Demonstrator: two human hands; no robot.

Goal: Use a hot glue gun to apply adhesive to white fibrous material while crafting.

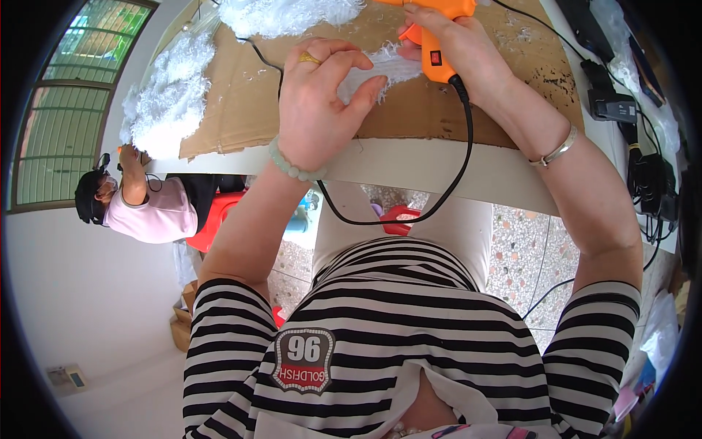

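My right hand [479,58] is wrapped round the handle of an orange glue gun [437,62], whose nozzle end points left at the top of the view. From the handle's base a black cord loops down past the table's near edge. Beneath and between my hands lies a white fringed strip [391,69], partly hidden. Over its left end is my left hand [318,99], its fingers bent and the thumb apart from them. Nothing shows gripped in that hand, though its outer fingertips are hard to see.
Brown cardboard [241,110] covers the white table [417,164]. Fluffy white fringe heaps [172,91] lie at the left and far side. Black power adapters [613,107] and cables line the right. Beyond the table's left end, a person in pink [153,219] sits working.
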